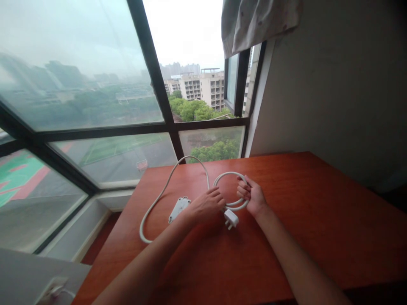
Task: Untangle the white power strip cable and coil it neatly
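Observation:
A white power cord (227,174) is looped into a small coil between my two hands. My right hand (253,196) is closed around the right side of the coil. On the coil's left side, my left hand (208,203) has its fingers wrapped on the cord. The white plug (231,218) hangs just below the left fingers, its prongs facing down toward me. From the left hand a loose stretch of cord arcs out over the far table edge and back. Partly hidden behind my left forearm lies a white power strip (179,209).
The reddish-brown wooden table (318,220) stands against a dark-framed window (168,106), open at its upper right. A grey curtain (260,23) hangs above, beside the wall (324,93). A wall socket (52,290) with a cord shows at lower left.

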